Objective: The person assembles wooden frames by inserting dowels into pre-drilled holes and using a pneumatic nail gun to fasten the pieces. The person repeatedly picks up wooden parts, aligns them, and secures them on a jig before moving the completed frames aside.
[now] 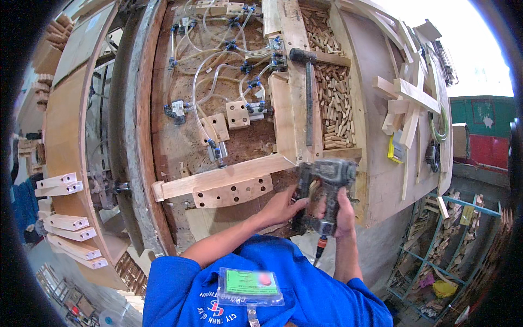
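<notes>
A dark grey air nail gun (336, 173) is gripped by my right hand (345, 213), fingers wrapped round its handle. My left hand (282, 208) reaches across to the tool's black left part, thumb and fingers closed against it; some fingertips are hidden there. The gun's front sits at the right end of a long pale wooden bar (229, 175), where it meets an upright wooden piece (284, 117). Just below the bar lies a curved wooden block (233, 192) with several drilled holes. An air hose fitting (321, 246) hangs from the gun's handle.
Clear air tubes (199, 82) and drilled blocks (237, 114) cover the bench's far part. A hammer (309, 103) lies beside a trough of wooden dowels (336, 103). Wood offcuts (417, 98) are piled at right. Drilled wooden pieces (68, 222) rest at left.
</notes>
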### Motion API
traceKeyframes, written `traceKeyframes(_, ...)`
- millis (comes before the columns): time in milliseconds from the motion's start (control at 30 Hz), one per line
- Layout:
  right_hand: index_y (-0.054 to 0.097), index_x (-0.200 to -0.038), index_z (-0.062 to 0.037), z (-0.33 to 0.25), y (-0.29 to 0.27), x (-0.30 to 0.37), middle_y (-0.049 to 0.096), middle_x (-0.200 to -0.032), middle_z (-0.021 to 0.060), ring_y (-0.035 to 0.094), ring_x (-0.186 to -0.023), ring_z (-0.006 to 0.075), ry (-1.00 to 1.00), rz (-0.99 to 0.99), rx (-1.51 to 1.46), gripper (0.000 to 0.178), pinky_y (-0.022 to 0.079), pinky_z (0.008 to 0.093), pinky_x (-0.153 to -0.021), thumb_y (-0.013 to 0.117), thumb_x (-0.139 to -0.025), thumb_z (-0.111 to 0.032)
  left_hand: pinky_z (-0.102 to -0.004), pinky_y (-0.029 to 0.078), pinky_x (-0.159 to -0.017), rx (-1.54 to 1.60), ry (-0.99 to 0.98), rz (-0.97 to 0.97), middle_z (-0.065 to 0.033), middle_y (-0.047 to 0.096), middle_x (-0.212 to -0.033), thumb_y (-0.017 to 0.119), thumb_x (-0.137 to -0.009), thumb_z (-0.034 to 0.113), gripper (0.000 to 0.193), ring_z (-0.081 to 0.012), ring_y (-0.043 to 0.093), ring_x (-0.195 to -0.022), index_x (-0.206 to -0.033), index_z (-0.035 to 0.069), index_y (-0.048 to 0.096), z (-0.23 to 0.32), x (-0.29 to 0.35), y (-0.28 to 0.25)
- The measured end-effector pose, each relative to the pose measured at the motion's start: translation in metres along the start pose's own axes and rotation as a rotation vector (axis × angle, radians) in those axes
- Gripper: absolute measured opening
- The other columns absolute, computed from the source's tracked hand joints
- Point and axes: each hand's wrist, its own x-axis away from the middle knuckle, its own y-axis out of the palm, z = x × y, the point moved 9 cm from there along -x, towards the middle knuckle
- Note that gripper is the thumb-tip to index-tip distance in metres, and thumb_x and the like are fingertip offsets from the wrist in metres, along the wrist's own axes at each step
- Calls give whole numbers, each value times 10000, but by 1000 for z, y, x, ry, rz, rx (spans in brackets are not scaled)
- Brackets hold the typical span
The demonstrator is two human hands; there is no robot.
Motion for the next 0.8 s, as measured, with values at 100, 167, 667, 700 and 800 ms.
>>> traceKeyframes(100, 638, -941, -33, 1, 30, -22, 656, -764, 80, 626, -642, 178, 7, -32, 73, 617, 537, 330, -631, 401, -1133, -569, -415, 561, -944, 87, -51, 69, -196, 720, -1180, 696, -1026, 397, 582, -260, 710, -1049, -1429, 3, 552, -14, -6, -12)
traceKeyframes(167, 644, -907, -39, 0, 36, -34, 657, -754, 75, 628, -643, 176, 11, -39, 149, 635, 535, 327, -631, 390, -1134, -575, -420, 561, -941, 149, -86, 73, -192, 713, -1188, 672, -1042, 379, 547, -244, 700, -1059, -1414, -3, 551, -18, -10, -19)
traceKeyframes(667, 673, -797, -51, 1, 50, -52, 663, -710, 70, 623, -631, 167, 77, 19, 316, 720, 517, 315, -619, 382, -1120, -625, -433, 553, -954, 215, -119, 110, -225, 706, -1209, 611, -1070, 357, 516, -286, 702, -1078, -1410, -23, 534, -29, -15, -24)
traceKeyframes(700, 674, -794, -52, 1, 49, -51, 663, -710, 69, 622, -630, 167, 84, 32, 316, 721, 517, 314, -620, 384, -1119, -627, -434, 553, -955, 205, -127, 106, -226, 705, -1215, 611, -1070, 358, 518, -287, 701, -1083, -1412, -23, 532, -30, -15, -24)
traceKeyframes(800, 676, -787, -53, 2, 51, -51, 664, -712, 67, 620, -630, 165, 93, 39, 323, 722, 514, 312, -618, 391, -1117, -629, -434, 553, -958, 181, -132, 109, -225, 704, -1229, 613, -1069, 359, 522, -291, 699, -1095, -1417, -22, 530, -32, -16, -24)
